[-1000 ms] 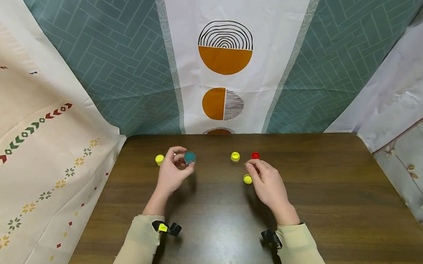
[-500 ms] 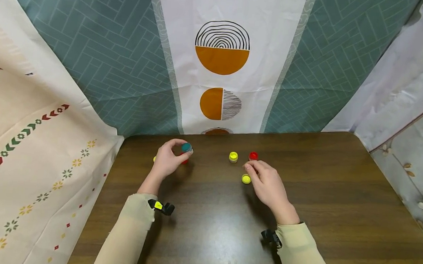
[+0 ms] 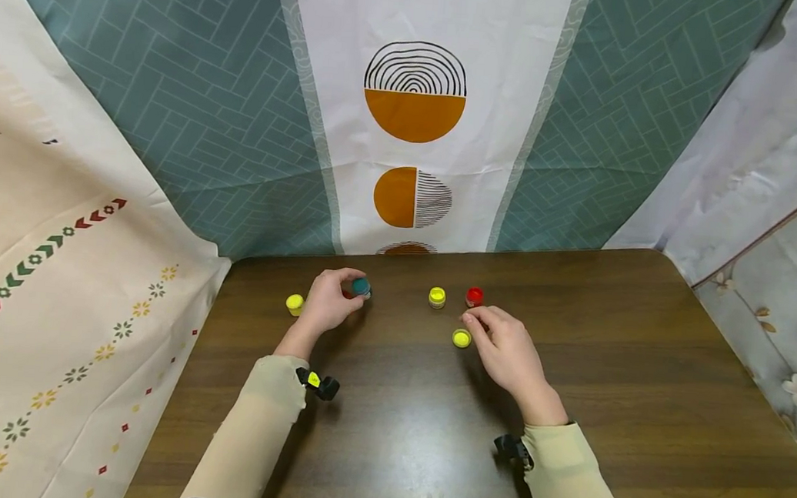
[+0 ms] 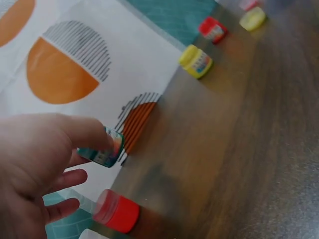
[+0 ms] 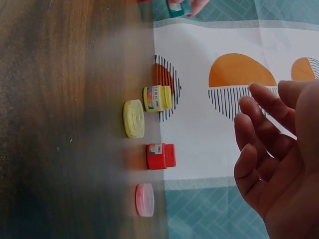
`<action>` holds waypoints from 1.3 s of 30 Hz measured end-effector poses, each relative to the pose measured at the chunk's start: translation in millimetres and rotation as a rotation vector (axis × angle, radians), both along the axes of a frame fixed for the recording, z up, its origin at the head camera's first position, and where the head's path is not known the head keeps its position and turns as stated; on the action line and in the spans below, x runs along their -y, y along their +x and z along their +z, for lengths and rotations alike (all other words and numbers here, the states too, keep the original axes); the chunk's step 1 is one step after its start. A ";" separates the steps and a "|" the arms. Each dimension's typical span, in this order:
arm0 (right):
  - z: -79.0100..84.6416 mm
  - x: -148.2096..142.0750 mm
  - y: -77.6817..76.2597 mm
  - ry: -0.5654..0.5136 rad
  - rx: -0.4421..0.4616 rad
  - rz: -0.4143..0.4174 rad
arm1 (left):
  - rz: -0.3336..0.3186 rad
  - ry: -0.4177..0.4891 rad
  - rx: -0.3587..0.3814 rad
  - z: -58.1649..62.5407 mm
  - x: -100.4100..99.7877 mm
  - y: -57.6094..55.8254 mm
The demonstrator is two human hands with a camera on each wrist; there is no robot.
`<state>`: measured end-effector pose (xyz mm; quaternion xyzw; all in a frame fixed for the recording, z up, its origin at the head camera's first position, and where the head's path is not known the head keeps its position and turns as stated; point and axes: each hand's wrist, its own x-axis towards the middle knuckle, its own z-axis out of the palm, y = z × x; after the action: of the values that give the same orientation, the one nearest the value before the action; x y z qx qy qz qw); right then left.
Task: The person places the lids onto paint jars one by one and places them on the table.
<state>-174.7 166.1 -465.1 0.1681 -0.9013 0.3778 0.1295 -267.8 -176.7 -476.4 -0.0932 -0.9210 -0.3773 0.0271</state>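
My left hand (image 3: 328, 303) pinches a small teal-lidded paint jar (image 3: 362, 287) between thumb and fingers, held above the table. In the left wrist view, a red jar (image 4: 122, 214) stands just below that hand; in the head view the hand mostly hides it. Loosely bent and holding nothing, my right hand (image 3: 505, 349) hovers over the table. Near its fingertips lies a yellow lid (image 3: 462, 338). Just beyond it stand an open red paint jar (image 3: 474, 297) and an open yellow paint jar (image 3: 437, 298). A pinkish lid (image 5: 145, 200) shows in the right wrist view.
A yellow-topped jar (image 3: 294, 304) stands left of my left hand. The brown wooden table (image 3: 641, 358) ends at a patterned cloth backdrop (image 3: 414, 127). Pale cloth (image 3: 74, 319) hangs along the left side.
My left hand has carried the teal-lidded jar slightly away from me, then a little back and to the right. The right hand has stayed almost still.
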 end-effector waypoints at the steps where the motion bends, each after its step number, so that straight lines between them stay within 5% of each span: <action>1: 0.0 -0.1 0.6 0.000 0.003 0.002 | -0.002 -0.029 0.005 -1.1 -1.1 -0.2; 9: -1.0 -1.0 3.1 0.005 0.016 0.002 | -0.040 -0.212 0.023 -2.0 -5.0 -3.3; 21: 1.5 0.3 6.7 0.030 0.054 0.013 | -0.072 -0.344 0.014 -9.6 -3.5 -2.5; 31: 1.8 -0.7 6.6 0.058 0.065 0.004 | -0.081 -0.341 -0.012 -11.9 -4.3 -2.1; 39: -0.4 -14.6 4.0 0.057 0.099 -0.149 | -0.066 -0.218 -0.117 -8.9 -23.1 3.8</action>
<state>-170.7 180.7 -465.6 0.0850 -0.9269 0.3493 0.1077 -264.0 -153.6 -485.3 -0.1477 -0.9498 -0.2696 0.0582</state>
